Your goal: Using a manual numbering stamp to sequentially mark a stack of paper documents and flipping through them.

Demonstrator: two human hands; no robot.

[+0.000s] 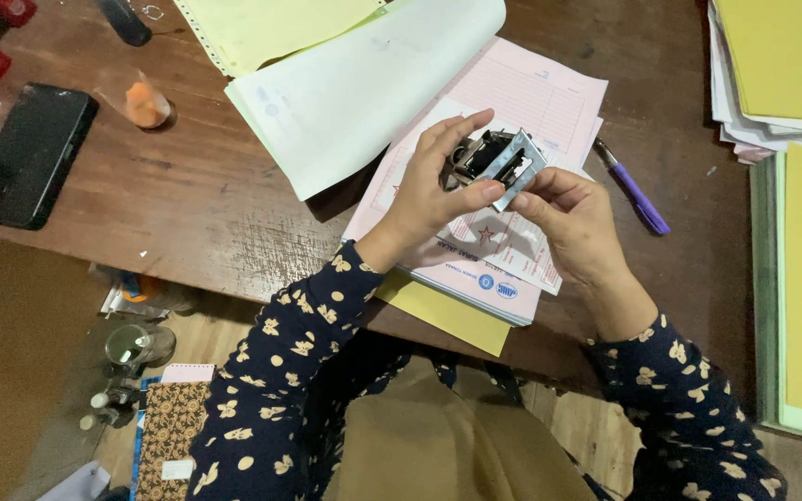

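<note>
over on the far left there's a black phone (30,155) lying flat on the wooden desk (197,213), with a little orange thing (146,104) just past it. mid-frame the left hand (438,190) and right hand (573,218) are close together, both pinched on a small metal stapler (498,160), shiny silver plate with black insides, flipped open, held just above the pink forms (522,102). a purple pen (633,190) lies to the right, paper stacks (782,65) beyond.

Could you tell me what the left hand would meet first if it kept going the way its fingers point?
Probably the metal stapler that the left hand already grips, with the right hand just beyond.
</note>
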